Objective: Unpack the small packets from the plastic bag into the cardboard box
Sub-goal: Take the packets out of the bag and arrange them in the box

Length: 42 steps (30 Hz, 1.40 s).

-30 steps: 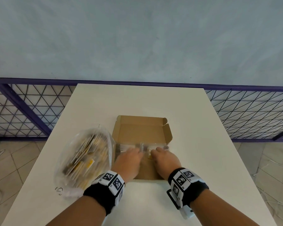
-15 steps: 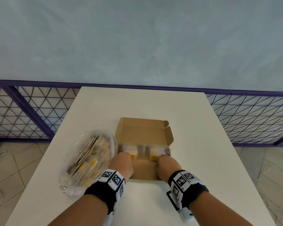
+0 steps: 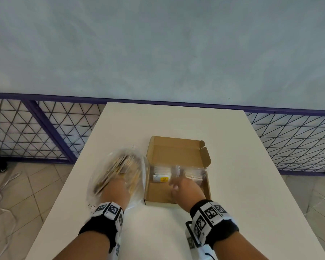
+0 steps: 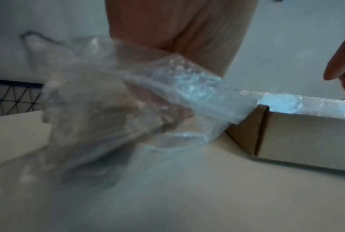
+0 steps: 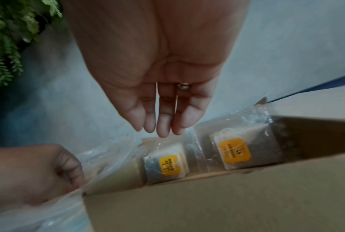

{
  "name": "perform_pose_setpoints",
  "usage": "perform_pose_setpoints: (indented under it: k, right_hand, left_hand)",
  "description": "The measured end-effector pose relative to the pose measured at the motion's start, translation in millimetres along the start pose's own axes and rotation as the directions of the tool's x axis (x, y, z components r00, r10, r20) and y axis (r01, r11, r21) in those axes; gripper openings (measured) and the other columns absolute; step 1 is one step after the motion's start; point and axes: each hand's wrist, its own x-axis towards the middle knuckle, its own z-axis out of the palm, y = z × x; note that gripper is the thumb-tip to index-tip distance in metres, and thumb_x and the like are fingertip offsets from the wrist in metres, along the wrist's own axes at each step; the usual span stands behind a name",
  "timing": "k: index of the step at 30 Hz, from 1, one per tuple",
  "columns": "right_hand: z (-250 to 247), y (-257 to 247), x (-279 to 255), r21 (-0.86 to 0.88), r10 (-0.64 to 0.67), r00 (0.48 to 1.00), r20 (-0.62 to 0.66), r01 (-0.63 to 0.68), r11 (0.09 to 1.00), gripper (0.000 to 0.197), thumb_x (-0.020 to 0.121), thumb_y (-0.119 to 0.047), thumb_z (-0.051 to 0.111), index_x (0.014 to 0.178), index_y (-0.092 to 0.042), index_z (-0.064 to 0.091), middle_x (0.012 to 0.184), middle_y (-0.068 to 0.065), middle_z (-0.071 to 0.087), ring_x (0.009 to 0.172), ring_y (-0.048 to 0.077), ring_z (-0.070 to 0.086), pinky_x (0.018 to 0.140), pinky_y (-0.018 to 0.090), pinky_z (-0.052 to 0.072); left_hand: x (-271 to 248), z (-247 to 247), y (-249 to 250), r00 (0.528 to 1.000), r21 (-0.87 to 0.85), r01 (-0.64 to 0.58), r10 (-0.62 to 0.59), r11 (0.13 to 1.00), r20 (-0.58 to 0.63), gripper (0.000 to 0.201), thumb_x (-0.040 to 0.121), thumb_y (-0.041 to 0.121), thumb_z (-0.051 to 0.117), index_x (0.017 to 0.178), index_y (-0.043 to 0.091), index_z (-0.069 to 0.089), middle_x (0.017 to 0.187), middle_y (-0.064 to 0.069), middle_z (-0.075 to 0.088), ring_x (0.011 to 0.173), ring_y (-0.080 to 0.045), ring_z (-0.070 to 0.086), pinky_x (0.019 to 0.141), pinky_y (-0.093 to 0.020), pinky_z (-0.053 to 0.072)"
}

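While you look down from the head view, your two forearms with the black wristbands (image 3: 212, 218) and their square markers are nearest to you, above the front part of the white bench (image 3: 251, 184). Your left hand (image 3: 114, 190) is inside the clear plastic bag (image 3: 120, 173), which lies on the bench just left of the cardboard box (image 3: 176, 199) and touches its left wall. In the right wrist view the left hand's fingers are curled, but the bag is blurred and I cannot tell if they hold a packet or only the plastic. Many small packets (image 3: 118, 166) with yellow labels fill the bag.

Your right hand (image 3: 186, 188) is over the near half of the box, with the fingers (image 5: 163, 124) straight and close together, pointing down, and it holds nothing. Under the fingertips, two stacks of packets stand side by side against the far wall of the box: the left stack (image 3: 161, 175) and the right stack (image 3: 193, 175), each in clear wrap with a yellow tag. The lid (image 3: 176, 152) is folded open away from you.

Behind the bench runs a purple railing (image 3: 45, 128) with a black wire mesh of triangles, then a pale blue-grey wall (image 3: 158, 44). The floor (image 3: 17, 194) at the left has beige tiles, and a light cable (image 3: 6, 182) lies there.
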Motion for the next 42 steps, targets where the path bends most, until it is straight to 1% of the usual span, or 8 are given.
perform_pose_setpoints:
  k: [12, 15, 21, 27, 31, 33, 37, 42]
  right_hand:
    - [13, -63, -10, 0.267, -0.136, 0.988, -0.071, 0.150, 0.952, 0.043, 0.088, -0.024, 0.057, 0.130, -0.025, 0.051, 0.122, -0.004, 0.060, 0.097, 0.006, 0.056, 0.083, 0.015, 0.043]
    - [17, -86, -14, 0.458, -0.167, 0.986, -0.017, 0.156, 0.875, 0.064, 0.081, -0.039, 0.066, 0.138, -0.031, 0.038, 0.126, -0.012, 0.052, 0.107, 0.005, 0.055, 0.084, 0.018, 0.043]
    - [12, -93, -13, 0.405, -0.049, 0.940, -0.337, 0.192, 0.894, 0.013, 0.093, -0.017, 0.049, 0.087, -0.015, 0.061, 0.074, -0.004, 0.060, 0.062, 0.005, 0.052, 0.057, 0.016, 0.039]
    - [4, -59, -19, 0.414, 0.118, 0.918, -0.379, 0.055, 0.909, 0.011, 0.093, -0.020, 0.051, 0.088, -0.017, 0.061, 0.066, -0.013, 0.053, 0.058, -0.001, 0.049, 0.047, 0.010, 0.035]
    - [5, -46, -24, 0.462, 0.177, 0.907, -0.383, 0.022, 0.886, 0.013, 0.092, -0.023, 0.051, 0.090, -0.015, 0.062, 0.075, -0.006, 0.060, 0.068, 0.008, 0.055, 0.055, 0.012, 0.036]
    - [4, -40, -28, 0.467, 0.178, 0.908, -0.380, 0.022, 0.884, 0.014, 0.093, -0.026, 0.051, 0.084, -0.018, 0.059, 0.076, -0.006, 0.060, 0.068, 0.008, 0.054, 0.055, 0.012, 0.036]
    - [1, -33, -31, 0.452, 0.162, 0.906, -0.391, 0.035, 0.892, 0.030, 0.092, -0.036, 0.051, 0.064, -0.030, 0.045, 0.065, -0.011, 0.054, 0.061, 0.004, 0.050, 0.053, 0.015, 0.033]
    - [2, -33, -29, 0.464, 0.155, 0.910, -0.385, 0.046, 0.885, 0.030, 0.092, -0.039, 0.052, 0.065, -0.025, 0.048, 0.063, -0.010, 0.054, 0.058, 0.003, 0.049, 0.051, 0.015, 0.033]
  left_hand:
    - [-13, -55, -14, 0.989, -0.633, -0.022, -0.076, 0.774, -0.127, 0.026, 0.084, 0.010, 0.054, 0.059, 0.014, 0.046, 0.068, -0.005, 0.057, 0.068, -0.024, 0.048, 0.058, -0.029, 0.034]
    - [-22, -67, -3, 0.998, -0.788, 0.003, 0.050, 0.615, 0.044, 0.015, 0.076, 0.015, 0.058, 0.062, 0.016, 0.054, 0.067, -0.006, 0.058, 0.069, -0.025, 0.056, 0.068, -0.039, 0.049]
    - [-39, -76, 5, 0.901, -0.864, -0.011, 0.379, 0.504, 0.210, 0.025, 0.093, 0.032, 0.052, 0.094, 0.011, 0.066, 0.080, -0.014, 0.060, 0.073, -0.022, 0.052, 0.068, -0.032, 0.044]
    - [-8, -47, -18, 0.926, -0.375, -0.230, 0.320, 0.898, 0.199, 0.014, 0.078, 0.030, 0.064, 0.079, 0.016, 0.064, 0.074, 0.005, 0.062, 0.065, -0.011, 0.057, 0.069, -0.025, 0.047]
    - [-12, -1, -26, 0.796, 0.163, -0.421, 0.277, 0.892, 0.538, 0.051, 0.093, 0.029, 0.047, 0.143, 0.026, 0.037, 0.159, -0.005, 0.005, 0.144, -0.030, 0.019, 0.117, -0.041, 0.017]
    - [-13, 3, -26, 0.830, 0.238, -0.377, 0.213, 0.895, 0.516, 0.059, 0.094, 0.031, 0.043, 0.149, 0.025, 0.022, 0.158, -0.008, -0.014, 0.146, -0.035, 0.001, 0.119, -0.046, 0.010]
    - [-12, -3, -18, 0.890, 0.123, -0.332, 0.267, 0.935, 0.370, 0.066, 0.088, 0.016, 0.046, 0.149, 0.021, 0.022, 0.157, -0.004, 0.017, 0.142, -0.026, 0.023, 0.113, -0.035, 0.026]
    - [-10, -23, -17, 0.969, -0.159, -0.155, 0.181, 0.975, 0.166, 0.009, 0.081, 0.015, 0.052, 0.073, 0.019, 0.050, 0.080, 0.002, 0.052, 0.079, -0.020, 0.049, 0.061, -0.021, 0.033]
